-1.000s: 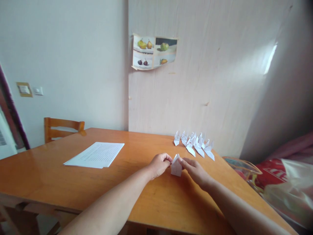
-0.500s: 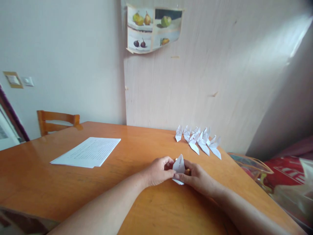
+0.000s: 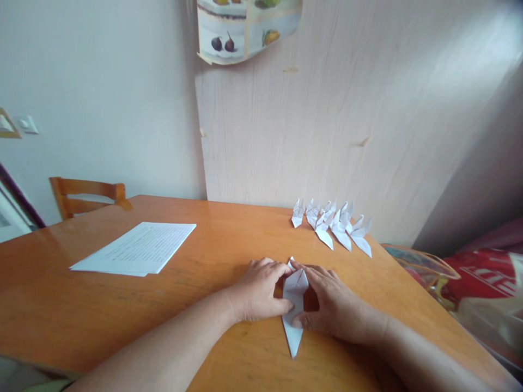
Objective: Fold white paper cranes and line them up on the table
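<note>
A folded white paper piece (image 3: pixel 295 296), long and pointed toward me, lies on the wooden table between my two hands. My left hand (image 3: pixel 263 288) grips its left edge, thumb on the paper and fingers near its far tip. From the other side my right hand (image 3: pixel 330 299) holds it, with the thumb pressing the lower part and the fingers at the upper end. Both hands rest low over the tabletop. Several finished white paper cranes (image 3: pixel 339 227) stand in a group beyond my right hand.
A stack of printed sheets (image 3: pixel 137 249) lies on the left of the wooden table (image 3: pixel 229 234). A chair (image 3: pixel 87 190) stands past the far left edge. Bags (image 3: pixel 478 283) are beside the right edge. A fruit picture (image 3: pixel 249 32) hangs on the wall.
The folded paper, held upright and compact before, now lies flatter and longer, with a point toward me. My hands have lowered onto it, and the camera view has tilted down.
</note>
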Demonstrator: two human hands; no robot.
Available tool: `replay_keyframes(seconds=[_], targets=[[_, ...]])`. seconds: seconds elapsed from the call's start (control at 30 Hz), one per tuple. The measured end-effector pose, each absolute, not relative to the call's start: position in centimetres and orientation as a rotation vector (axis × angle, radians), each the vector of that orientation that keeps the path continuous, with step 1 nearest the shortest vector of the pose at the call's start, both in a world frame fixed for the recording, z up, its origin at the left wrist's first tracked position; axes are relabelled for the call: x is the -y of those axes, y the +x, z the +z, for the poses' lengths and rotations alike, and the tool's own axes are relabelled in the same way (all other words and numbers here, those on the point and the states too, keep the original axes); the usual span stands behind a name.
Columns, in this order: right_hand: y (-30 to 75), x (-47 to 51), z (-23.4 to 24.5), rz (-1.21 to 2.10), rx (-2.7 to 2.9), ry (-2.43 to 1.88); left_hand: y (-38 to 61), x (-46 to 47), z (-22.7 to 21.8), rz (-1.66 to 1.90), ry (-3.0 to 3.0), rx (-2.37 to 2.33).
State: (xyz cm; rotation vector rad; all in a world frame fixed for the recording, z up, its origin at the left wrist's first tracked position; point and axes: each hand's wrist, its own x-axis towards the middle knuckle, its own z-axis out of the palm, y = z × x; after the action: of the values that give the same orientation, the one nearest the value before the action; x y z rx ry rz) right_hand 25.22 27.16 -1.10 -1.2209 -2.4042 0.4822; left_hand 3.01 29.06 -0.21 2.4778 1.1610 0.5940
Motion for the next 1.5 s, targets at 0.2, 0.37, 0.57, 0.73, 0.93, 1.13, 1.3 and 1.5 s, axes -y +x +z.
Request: replay_keyframes(seconds=[0.2,0.37,0.57,0.73,0.93,1.13,1.3,1.5], targets=[[25.4,-27.4,-1.5,0.443,2.441,-1.238,2.9,-29.2,-0.5,0.588,2.481,-1.137],[26.4,-27.8,-2.3,0.467,2.380,-1.189,2.8,-29.2,-0.2,0.639,2.405,-1.119],[26.6,-27.5,-2.0,0.451,2.330,-1.162,2.7,-28.9,-0.2,0.686,2.379,-1.117],[26.5,-26.9,-1.1,0.388,2.268,-1.099,2.6,-28.5,-0.2,0.805,2.351,-1.139],[26.5,-26.7,-0.7,0.439,2.250,-1.108,2.5,-28.0,0.4,0.890,2.283,-1.108],[25.7,-26.3,0.2,0.600,2.107,-1.110,2.8,-28.1,0.9,0.969,2.123,-0.986],[25.4,-26.2,0.7,0.675,2.025,-1.138,3.2,-28.3,0.6,1.008,2.008,-0.925],[25.5,-26.9,0.5,0.720,2.073,-1.208,3.5,-29.0,-0.6,0.946,1.950,-0.946]])
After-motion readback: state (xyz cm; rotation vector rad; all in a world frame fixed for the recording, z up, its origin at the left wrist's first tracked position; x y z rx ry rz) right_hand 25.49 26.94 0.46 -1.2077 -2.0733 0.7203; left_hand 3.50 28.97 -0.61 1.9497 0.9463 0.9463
